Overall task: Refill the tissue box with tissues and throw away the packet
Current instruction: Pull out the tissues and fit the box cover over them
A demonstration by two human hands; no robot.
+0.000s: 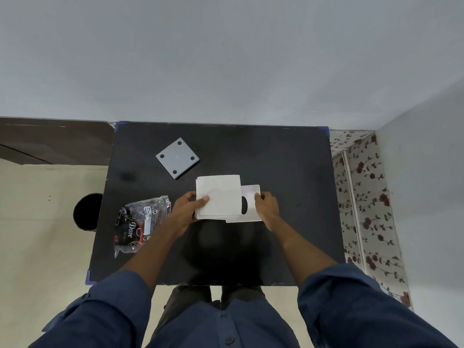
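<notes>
A stack of white tissues (pixel 219 194) lies over the left part of a white tissue box (pixel 251 194), whose dark oval slot shows at the stack's right edge. My left hand (pixel 187 209) grips the stack's left side with the thumb on top. The box's right edge is held by my right hand (pixel 267 205). A crumpled clear and black tissue packet (pixel 140 222) lies on the black table (pixel 288 172), left of my left hand. A grey square base plate (pixel 177 158) with dark round feet lies beyond the tissues.
A dark round bin (pixel 86 212) stands on the floor just off the table's left edge. A floral curtain (pixel 364 197) hangs at the right. The wall runs along the table's far edge.
</notes>
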